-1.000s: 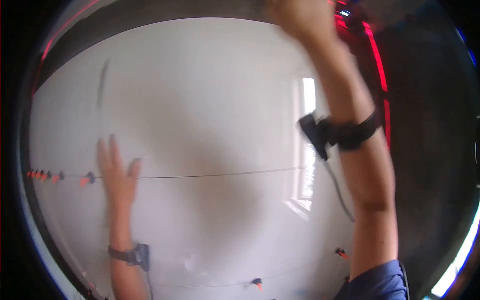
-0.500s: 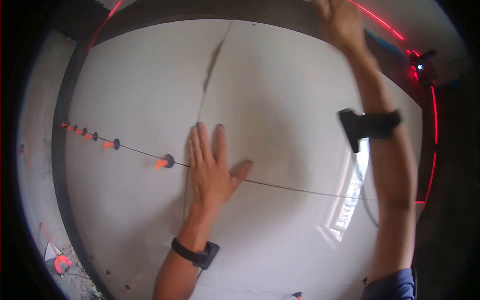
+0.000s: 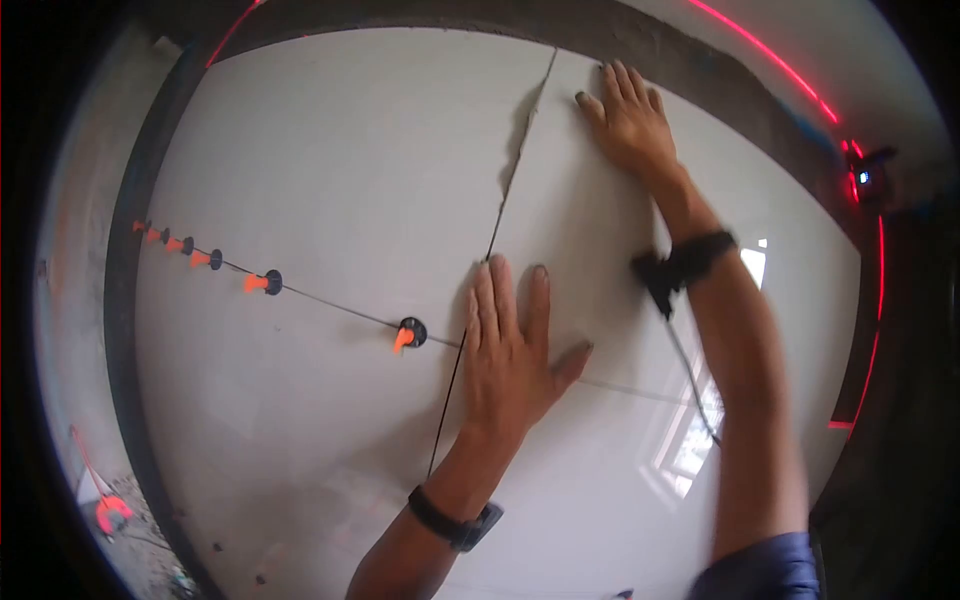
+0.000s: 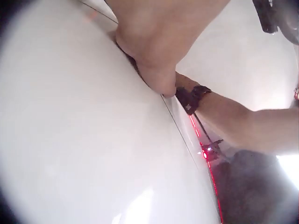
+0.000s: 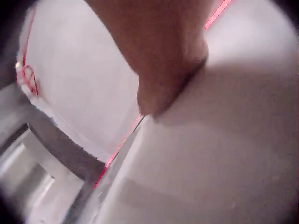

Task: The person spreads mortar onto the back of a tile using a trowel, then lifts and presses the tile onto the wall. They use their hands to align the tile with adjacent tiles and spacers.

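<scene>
Large glossy white tiles point(image 3: 300, 150) cover the wall, parted by thin dark joints. My left hand point(image 3: 508, 375) lies flat on them with straight fingers, its fingertips beside the upright joint where it meets the sloping one. Higher up, my right hand point(image 3: 633, 125) rests with extended fingers near the top edge of the right-hand tile. In the left wrist view the left hand point(image 4: 152, 42) touches the glossy surface; in the right wrist view the right hand point(image 5: 163, 70) does so too. An orange and black clip point(image 3: 408, 335) sits in the joint left of my left hand.
Several more orange clips point(image 3: 264, 282) line the sloping joint to the left. A laser device point(image 3: 868, 180) casts red lines at the upper right. Grey wall borders the tiles. A red-orange object point(image 3: 112, 513) lies at the lower left. A window reflection shows on the right.
The right hand has come down from the frame's top onto the upper part of the tile. The left hand stays on the tiles, now lower and farther right in view as the head view has shifted.
</scene>
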Motion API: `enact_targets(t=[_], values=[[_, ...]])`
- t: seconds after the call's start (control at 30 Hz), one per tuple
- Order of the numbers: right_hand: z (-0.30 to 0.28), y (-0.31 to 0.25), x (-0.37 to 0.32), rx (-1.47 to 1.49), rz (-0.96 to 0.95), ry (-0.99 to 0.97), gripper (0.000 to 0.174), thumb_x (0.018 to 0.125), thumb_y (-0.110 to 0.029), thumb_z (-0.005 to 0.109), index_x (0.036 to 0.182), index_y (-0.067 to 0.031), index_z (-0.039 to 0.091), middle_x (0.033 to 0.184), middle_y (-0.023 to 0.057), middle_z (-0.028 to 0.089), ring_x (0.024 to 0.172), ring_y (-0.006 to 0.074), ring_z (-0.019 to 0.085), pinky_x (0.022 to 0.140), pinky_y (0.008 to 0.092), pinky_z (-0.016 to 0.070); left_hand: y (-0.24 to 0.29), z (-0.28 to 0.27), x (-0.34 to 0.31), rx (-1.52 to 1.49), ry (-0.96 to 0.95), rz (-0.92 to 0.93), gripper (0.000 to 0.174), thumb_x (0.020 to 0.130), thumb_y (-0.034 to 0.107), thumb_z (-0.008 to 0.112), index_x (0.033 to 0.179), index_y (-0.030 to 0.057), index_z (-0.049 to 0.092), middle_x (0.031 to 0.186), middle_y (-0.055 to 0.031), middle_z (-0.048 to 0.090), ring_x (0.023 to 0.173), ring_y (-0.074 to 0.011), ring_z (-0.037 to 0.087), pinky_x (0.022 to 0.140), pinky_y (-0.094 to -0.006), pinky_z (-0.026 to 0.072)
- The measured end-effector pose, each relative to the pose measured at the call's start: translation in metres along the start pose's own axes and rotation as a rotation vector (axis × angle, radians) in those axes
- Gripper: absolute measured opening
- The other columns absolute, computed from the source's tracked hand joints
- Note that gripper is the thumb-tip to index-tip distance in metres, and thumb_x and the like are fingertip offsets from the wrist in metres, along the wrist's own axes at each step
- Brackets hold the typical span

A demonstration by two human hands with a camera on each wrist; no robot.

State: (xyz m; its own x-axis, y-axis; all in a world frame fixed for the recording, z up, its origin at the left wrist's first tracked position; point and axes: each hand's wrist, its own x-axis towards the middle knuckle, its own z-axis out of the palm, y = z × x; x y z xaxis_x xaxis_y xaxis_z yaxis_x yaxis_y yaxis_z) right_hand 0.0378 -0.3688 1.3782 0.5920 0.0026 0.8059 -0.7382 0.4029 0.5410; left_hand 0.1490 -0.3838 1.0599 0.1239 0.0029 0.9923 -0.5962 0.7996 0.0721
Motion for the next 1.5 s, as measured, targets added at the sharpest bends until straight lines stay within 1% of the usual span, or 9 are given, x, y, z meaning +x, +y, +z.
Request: enact_targets(t=[0.1, 0.2, 0.43, 0.5, 0.57, 0.67, 1.0, 1.13, 1.5], values=[[-0.029, 0.001, 0.008, 0.054, 0.043, -0.162, 0.071, 0.102, -0.054, 0.036, 0.152, -0.0034, 0.032, 0.158, 0.0169, 0.032, 0.148, 0.0321, 0.026, 0.119, 0.0475, 0.0217, 0.003, -0.006, -0.002, -0.039, -0.031, -0.017, 0.092, 0.082, 0.053, 0.069, 0.15, 0.0018, 0.034, 0.153, -0.0353, 0.024, 0.144, -0.049, 0.025, 0.118, -0.0559, 0.0224], [-0.063, -0.02, 0.042, 0.069, -0.125, 0.167, 0.062, 0.104, -0.049, 0.035, 0.149, -0.0068, 0.038, 0.156, 0.0173, 0.035, 0.146, 0.0341, 0.029, 0.118, 0.048, 0.0247, 0.0, -0.004, 0.0, -0.063, -0.005, 0.006, 0.089, 0.083, 0.053, 0.068, 0.149, 0.0022, 0.036, 0.153, -0.0348, 0.025, 0.144, -0.0484, 0.026, 0.118, -0.0543, 0.0228], [-0.018, -0.015, 0.019, 0.113, 0.06, -0.26, 0.073, 0.102, -0.056, 0.032, 0.153, -0.0034, 0.03, 0.16, 0.0175, 0.027, 0.15, 0.0335, 0.02, 0.121, 0.0506, 0.0185, -0.003, -0.009, 0.001, -0.086, -0.013, 0.015, 0.089, 0.081, 0.051, 0.071, 0.147, 0.0012, 0.038, 0.152, -0.0354, 0.026, 0.143, -0.0484, 0.028, 0.118, -0.0533, 0.0241], [-0.042, -0.017, 0.058, -0.029, -0.131, 0.132, 0.066, 0.103, -0.056, 0.032, 0.143, -0.0042, 0.044, 0.149, 0.0172, 0.045, 0.139, 0.038, 0.039, 0.112, 0.051, 0.0327, -0.003, -0.013, -0.001, -0.092, -0.015, -0.013, 0.09, 0.08, 0.05, 0.072, 0.147, 0.0006, 0.038, 0.152, -0.0356, 0.027, 0.143, -0.0485, 0.027, 0.118, -0.0533, 0.0241], [-0.111, -0.033, 0.095, 0.135, 0.005, -0.289, 0.065, 0.101, -0.055, 0.037, 0.14, -0.0035, 0.045, 0.151, 0.0158, 0.044, 0.136, 0.0383, 0.043, 0.108, 0.0553, 0.0372, -0.006, -0.008, 0.002, -0.112, -0.018, 0.01, 0.09, 0.079, 0.05, 0.073, 0.147, 0.0007, 0.038, 0.152, -0.0351, 0.027, 0.142, -0.0483, 0.028, 0.118, -0.0533, 0.0242], [0.014, -0.019, 0.024, -0.051, 0.016, 0.016, 0.068, 0.102, -0.055, 0.035, 0.151, -0.0069, 0.036, 0.158, 0.0137, 0.033, 0.147, 0.0332, 0.027, 0.118, 0.0492, 0.0238, -0.006, -0.007, 0.002, -0.116, -0.01, -0.002, 0.091, 0.079, 0.048, 0.074, 0.147, 0.0007, 0.037, 0.152, -0.0345, 0.027, 0.142, -0.0481, 0.028, 0.118, -0.0532, 0.0237], [-0.048, -0.063, -0.067, 0.119, -0.016, -0.304, 0.077, 0.101, -0.059, 0.032, 0.153, -0.0015, 0.029, 0.161, 0.0167, 0.027, 0.15, 0.033, 0.02, 0.121, 0.0515, 0.0168, -0.02, -0.032, -0.054, -0.065, -0.148, 0.011, 0.085, 0.084, 0.046, 0.07, 0.145, -0.0038, 0.038, 0.154, -0.03, 0.028, 0.145, -0.0425, 0.026, 0.121, -0.0516, 0.0187], [-0.119, -0.077, -0.039, 0.16, -0.118, 0.18, 0.072, 0.101, -0.051, 0.043, 0.151, -0.0004, 0.033, 0.155, 0.021, 0.035, 0.147, 0.0373, 0.027, 0.119, 0.0517, 0.0212, -0.028, -0.03, -0.059, -0.087, -0.207, 0.05, 0.083, 0.086, 0.047, 0.067, 0.145, -0.005, 0.038, 0.155, -0.0299, 0.028, 0.146, -0.0423, 0.025, 0.121, -0.0514, 0.0181], [-0.055, -0.11, -0.126, 0.003, -0.097, -0.075, 0.078, 0.099, -0.056, 0.041, 0.151, 0.0012, 0.031, 0.156, 0.0199, 0.034, 0.146, 0.0365, 0.028, 0.119, 0.0534, 0.021, -0.036, -0.033, -0.063, -0.059, -0.274, 0.054, 0.084, 0.087, 0.047, 0.067, 0.147, -0.0029, 0.037, 0.157, -0.0246, 0.028, 0.148, -0.0378, 0.023, 0.121, -0.0523, 0.0154]])
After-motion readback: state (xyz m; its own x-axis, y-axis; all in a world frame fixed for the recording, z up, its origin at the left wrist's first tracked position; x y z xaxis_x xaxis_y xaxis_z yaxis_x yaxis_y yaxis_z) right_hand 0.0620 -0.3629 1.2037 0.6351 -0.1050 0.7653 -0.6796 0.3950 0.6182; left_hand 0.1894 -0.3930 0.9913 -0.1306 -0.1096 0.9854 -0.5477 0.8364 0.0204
